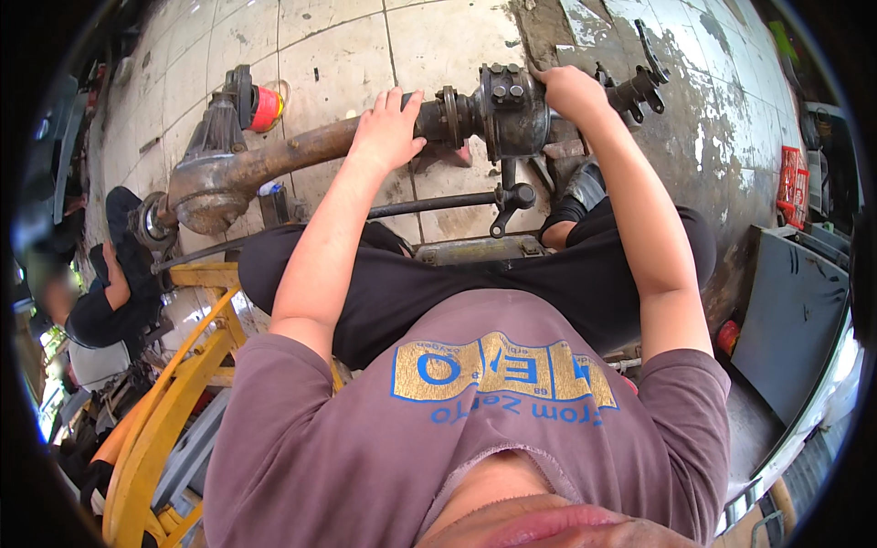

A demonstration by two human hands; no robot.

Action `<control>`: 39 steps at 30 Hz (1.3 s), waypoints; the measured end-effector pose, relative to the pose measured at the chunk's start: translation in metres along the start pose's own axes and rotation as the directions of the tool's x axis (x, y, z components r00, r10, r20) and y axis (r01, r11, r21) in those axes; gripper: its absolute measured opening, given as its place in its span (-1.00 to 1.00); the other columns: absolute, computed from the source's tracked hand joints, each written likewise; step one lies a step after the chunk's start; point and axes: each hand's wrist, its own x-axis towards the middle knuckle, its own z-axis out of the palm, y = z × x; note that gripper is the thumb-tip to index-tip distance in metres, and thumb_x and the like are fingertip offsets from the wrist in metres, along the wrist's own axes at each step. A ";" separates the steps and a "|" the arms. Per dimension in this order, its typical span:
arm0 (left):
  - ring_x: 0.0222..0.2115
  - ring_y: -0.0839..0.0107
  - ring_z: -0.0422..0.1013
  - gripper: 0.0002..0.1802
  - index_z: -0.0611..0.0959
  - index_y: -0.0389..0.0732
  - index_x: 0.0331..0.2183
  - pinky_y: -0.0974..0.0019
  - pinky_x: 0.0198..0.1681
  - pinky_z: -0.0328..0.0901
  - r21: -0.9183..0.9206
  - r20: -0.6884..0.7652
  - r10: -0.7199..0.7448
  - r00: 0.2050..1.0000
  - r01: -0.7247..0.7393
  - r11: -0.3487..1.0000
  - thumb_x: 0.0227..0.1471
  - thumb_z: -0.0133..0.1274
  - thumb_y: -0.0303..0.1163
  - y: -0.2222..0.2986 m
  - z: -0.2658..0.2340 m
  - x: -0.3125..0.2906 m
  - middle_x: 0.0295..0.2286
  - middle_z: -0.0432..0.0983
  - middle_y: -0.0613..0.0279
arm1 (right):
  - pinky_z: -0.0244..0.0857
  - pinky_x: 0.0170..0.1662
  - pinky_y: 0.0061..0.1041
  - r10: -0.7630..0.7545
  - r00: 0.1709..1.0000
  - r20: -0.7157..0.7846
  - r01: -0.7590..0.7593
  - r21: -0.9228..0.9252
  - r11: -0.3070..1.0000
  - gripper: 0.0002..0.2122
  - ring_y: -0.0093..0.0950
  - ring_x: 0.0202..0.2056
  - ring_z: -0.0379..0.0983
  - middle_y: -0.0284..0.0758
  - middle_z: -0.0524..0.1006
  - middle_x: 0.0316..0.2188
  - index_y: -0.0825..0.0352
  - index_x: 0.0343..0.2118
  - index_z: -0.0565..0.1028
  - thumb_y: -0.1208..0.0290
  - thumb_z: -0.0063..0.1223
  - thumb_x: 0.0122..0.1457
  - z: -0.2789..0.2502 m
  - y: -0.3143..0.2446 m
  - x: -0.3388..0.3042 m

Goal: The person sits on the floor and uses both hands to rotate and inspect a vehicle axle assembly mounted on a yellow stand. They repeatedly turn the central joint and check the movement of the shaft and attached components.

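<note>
A long rusty vehicle axle (283, 155) lies across the floor in front of my legs, with a bulging differential housing (208, 189) at its left. My left hand (385, 135) rests over the axle tube, fingers stretched out and spread. At the right end sits a round, greasy steering knuckle (516, 110) with a bolted cap. My right hand (571, 94) is bent around the knuckle's right edge, one finger on its upper rim; the other fingers are mostly hidden. A dark tie rod (438, 204) runs along the near side, between the axle and my legs.
A red and yellow tin (265, 109) stands beside the differential. A yellow metal frame (174, 393) is at my left. Another person (100, 292) sits at the far left. A grey metal box (790, 315) and red crate (791, 187) stand at right on worn tiles (329, 50).
</note>
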 end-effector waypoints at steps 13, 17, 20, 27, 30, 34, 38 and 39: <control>0.40 -0.05 0.15 0.00 0.25 -0.04 0.45 -0.13 0.34 0.30 -0.025 0.024 -0.025 0.999 0.026 0.999 0.13 0.36 -0.08 0.002 -0.007 -0.001 0.34 0.21 -0.12 | 0.50 0.12 -0.09 -0.142 0.988 -0.064 0.148 0.105 0.983 -0.54 -0.04 0.01 0.64 -0.04 0.69 -0.06 0.14 0.10 0.67 0.51 -0.05 0.15 0.013 0.007 0.007; 0.40 -0.03 0.15 -0.01 0.26 -0.02 0.45 -0.13 0.36 0.26 -0.072 0.045 -0.035 0.998 0.039 0.997 0.13 0.36 -0.08 -0.001 -0.005 0.001 0.36 0.19 -0.11 | 0.50 0.09 -0.07 -0.182 0.981 -0.068 0.188 0.095 0.978 -0.57 -0.02 0.00 0.62 0.00 0.69 -0.10 0.19 0.04 0.68 0.54 -0.03 0.11 0.004 -0.002 0.003; 0.41 -0.01 0.14 -0.02 0.25 0.00 0.46 -0.12 0.38 0.23 -0.115 0.087 0.005 0.996 0.005 0.993 0.14 0.34 -0.08 -0.007 -0.014 0.001 0.37 0.19 -0.08 | 0.50 0.07 -0.07 -0.178 0.984 0.025 0.178 -0.033 0.983 -0.62 -0.02 -0.04 0.63 -0.02 0.69 -0.10 0.23 -0.02 0.68 0.55 0.00 0.11 -0.007 -0.001 -0.005; 0.45 -0.02 0.09 -0.01 0.23 -0.05 0.47 -0.14 0.46 0.11 -0.239 0.006 0.018 1.000 -0.016 0.971 0.16 0.33 -0.08 -0.024 -0.011 -0.016 0.41 0.14 -0.08 | 0.46 0.11 -0.15 -0.169 0.966 0.198 0.158 0.071 0.985 -0.52 0.03 0.00 0.60 0.00 0.67 -0.06 0.22 0.14 0.65 0.62 -0.05 0.16 -0.087 -0.030 -0.063; 0.47 -0.02 0.04 -0.02 0.23 -0.09 0.46 -0.15 0.49 0.04 -0.205 -0.087 -0.018 0.996 0.000 0.979 0.17 0.32 -0.07 -0.031 -0.018 -0.040 0.43 0.11 -0.07 | 0.45 0.15 -0.18 -0.220 0.974 0.053 0.214 0.101 0.972 -0.51 -0.04 0.06 0.58 -0.08 0.67 0.02 0.19 0.16 0.64 0.63 -0.04 0.17 -0.101 -0.013 -0.081; 0.48 -0.01 0.03 -0.04 0.26 -0.11 0.45 -0.15 0.50 0.03 -0.181 -0.076 -0.062 0.995 0.048 0.982 0.18 0.32 -0.06 -0.045 -0.018 -0.068 0.44 0.11 -0.06 | 0.45 0.15 -0.18 -0.198 0.975 -0.098 0.208 0.098 0.973 -0.50 -0.06 0.08 0.58 -0.13 0.65 0.08 0.21 0.17 0.63 0.64 -0.06 0.16 -0.121 -0.014 -0.092; 0.48 -0.01 0.03 -0.06 0.32 -0.15 0.42 -0.15 0.51 0.03 -0.162 0.032 -0.076 0.997 0.080 0.984 0.16 0.32 -0.04 -0.050 -0.016 -0.081 0.44 0.11 -0.07 | 0.46 0.16 -0.17 -0.183 0.970 -0.159 0.199 0.088 0.976 -0.46 -0.09 0.10 0.58 -0.18 0.62 0.15 0.19 0.21 0.60 0.64 -0.10 0.17 -0.111 -0.027 -0.071; 0.48 -0.01 0.03 -0.07 0.34 -0.16 0.41 -0.15 0.50 0.03 -0.159 0.061 -0.065 0.996 0.074 0.984 0.16 0.32 -0.04 -0.049 -0.019 -0.081 0.44 0.11 -0.07 | 0.46 0.16 -0.17 -0.171 0.972 -0.161 0.188 0.101 0.977 -0.46 -0.10 0.10 0.58 -0.19 0.62 0.16 0.17 0.22 0.59 0.64 -0.10 0.17 -0.108 -0.031 -0.067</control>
